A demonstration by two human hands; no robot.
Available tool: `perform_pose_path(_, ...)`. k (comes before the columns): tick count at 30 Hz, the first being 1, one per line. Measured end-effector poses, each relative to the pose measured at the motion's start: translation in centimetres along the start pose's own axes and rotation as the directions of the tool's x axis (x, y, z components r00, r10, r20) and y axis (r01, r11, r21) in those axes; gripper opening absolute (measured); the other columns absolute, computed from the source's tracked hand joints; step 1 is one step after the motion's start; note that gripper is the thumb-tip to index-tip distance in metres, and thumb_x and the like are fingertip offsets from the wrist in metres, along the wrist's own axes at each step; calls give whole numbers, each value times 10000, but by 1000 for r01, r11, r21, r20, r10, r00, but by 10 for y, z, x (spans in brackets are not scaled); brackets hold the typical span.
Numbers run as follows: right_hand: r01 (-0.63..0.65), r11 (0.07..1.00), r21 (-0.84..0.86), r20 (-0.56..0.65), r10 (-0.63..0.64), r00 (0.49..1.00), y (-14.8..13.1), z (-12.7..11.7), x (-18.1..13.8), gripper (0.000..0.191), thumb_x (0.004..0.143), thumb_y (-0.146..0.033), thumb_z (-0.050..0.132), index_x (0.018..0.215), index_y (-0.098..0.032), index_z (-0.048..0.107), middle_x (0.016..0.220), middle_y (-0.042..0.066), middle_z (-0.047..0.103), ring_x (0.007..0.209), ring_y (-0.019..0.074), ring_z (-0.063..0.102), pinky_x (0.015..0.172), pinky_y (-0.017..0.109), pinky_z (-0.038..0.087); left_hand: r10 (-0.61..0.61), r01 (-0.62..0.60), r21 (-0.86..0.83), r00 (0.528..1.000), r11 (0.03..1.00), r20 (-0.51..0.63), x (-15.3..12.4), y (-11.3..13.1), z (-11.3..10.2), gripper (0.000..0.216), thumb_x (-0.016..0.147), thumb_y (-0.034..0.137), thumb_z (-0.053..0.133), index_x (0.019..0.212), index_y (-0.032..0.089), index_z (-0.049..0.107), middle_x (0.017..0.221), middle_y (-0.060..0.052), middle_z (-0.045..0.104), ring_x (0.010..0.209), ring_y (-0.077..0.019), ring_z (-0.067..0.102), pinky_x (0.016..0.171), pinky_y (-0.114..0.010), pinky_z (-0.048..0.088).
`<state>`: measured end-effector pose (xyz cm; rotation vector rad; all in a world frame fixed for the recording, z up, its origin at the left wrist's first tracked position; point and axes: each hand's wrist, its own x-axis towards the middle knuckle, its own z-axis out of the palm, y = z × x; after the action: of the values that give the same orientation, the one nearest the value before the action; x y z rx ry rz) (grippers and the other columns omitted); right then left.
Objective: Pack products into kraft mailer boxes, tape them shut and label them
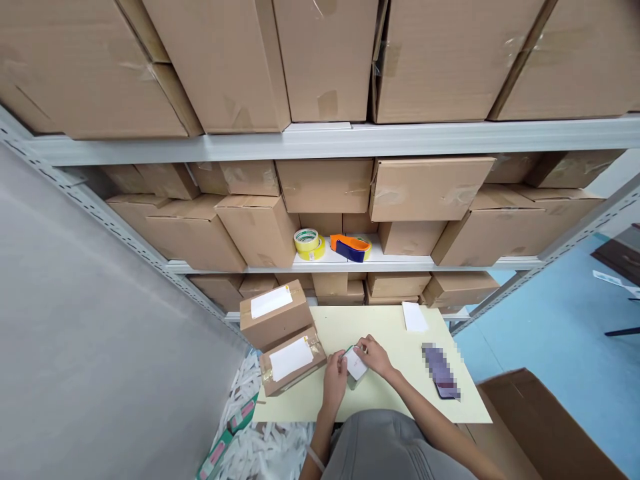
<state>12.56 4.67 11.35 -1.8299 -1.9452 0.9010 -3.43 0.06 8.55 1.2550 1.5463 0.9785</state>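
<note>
Both my hands meet over the pale yellow table (390, 393) on a small white-faced box (356, 365) with a green edge. My left hand (334, 381) grips its left side with curled fingers. On its upper right side my right hand (375, 355) holds it, fingers bent over the top. Two taped cardboard parcels with white labels (274, 313) (291, 361) lie just left of my hands, one behind the other.
A white slip (415, 316) lies at the table's far edge and a dark phone (441, 373) at its right. Tape rolls (309, 243) and an orange tape dispenser (350, 247) sit on the metal shelf (350, 265) among many cardboard boxes. White packing fill (265, 443) lies on the floor left; a brown carton (540, 427) stands right.
</note>
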Motion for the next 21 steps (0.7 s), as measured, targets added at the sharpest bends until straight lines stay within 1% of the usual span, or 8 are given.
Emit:
perform_pose_path(3, 9, 997, 72, -23, -7, 1000, 2, 2, -3, 146, 919, -271, 545, 821, -196, 623, 901, 32, 612, 791, 143, 598, 687, 237, 402, 23, -16, 141, 999, 990, -47, 0, 4, -1, 299, 865, 355, 528, 1066, 172, 652, 1000, -104, 646, 864, -219, 652, 773, -349, 545)
perform_pose_path(6, -14, 993, 115, -34, 18, 999, 4, 5, -7, 150, 913, -268, 537, 802, -200, 613, 897, 30, 630, 767, 141, 605, 694, 242, 418, 49, -41, 199, 998, 979, -36, -1, 10, -4, 249, 857, 281, 505, 1009, 168, 667, 904, -78, 635, 780, -198, 630, 764, -339, 526)
perform_pose_path(11, -65, 993, 97, -58, 70, 996, 4, 5, -12, 150, 914, -277, 541, 809, -197, 612, 917, 35, 643, 787, 144, 612, 694, 242, 409, 72, -67, 247, 997, 967, -11, -3, 24, -7, 172, 820, 250, 543, 902, 186, 679, 804, -41, 623, 738, -184, 610, 750, -308, 499)
perform_pose_path(13, -76, 994, 80, -57, 80, 995, 3, 5, -13, 146, 914, -283, 549, 811, -197, 607, 925, 35, 645, 796, 145, 612, 687, 241, 397, 55, -49, 251, 998, 967, -15, -4, 28, -8, 147, 815, 262, 556, 860, 190, 676, 769, -33, 622, 728, -185, 616, 735, -299, 496)
perform_pose_path(17, -100, 994, 34, -75, 102, 992, 2, 7, -16, 132, 911, -266, 558, 799, -200, 581, 949, 32, 647, 789, 142, 606, 672, 244, 373, -12, 14, 245, 1000, 969, -11, -4, 31, -9, 149, 815, 341, 604, 776, 209, 658, 689, -16, 640, 721, -200, 648, 696, -292, 497)
perform_pose_path(19, -96, 995, 29, -93, 98, 991, 3, 8, -17, 132, 918, -257, 549, 799, -201, 565, 947, 31, 643, 785, 142, 604, 670, 246, 366, -20, 18, 243, 1000, 970, 8, -4, 31, -9, 142, 822, 333, 612, 767, 209, 652, 699, -18, 665, 711, -197, 657, 687, -285, 491)
perform_pose_path(21, -90, 996, 25, -107, 93, 990, 4, 8, -20, 136, 925, -253, 538, 799, -203, 552, 940, 32, 637, 784, 144, 605, 670, 250, 363, -20, 11, 250, 999, 968, 35, -5, 33, -10, 104, 835, 276, 598, 782, 203, 650, 730, -21, 688, 697, -183, 657, 685, -275, 478)
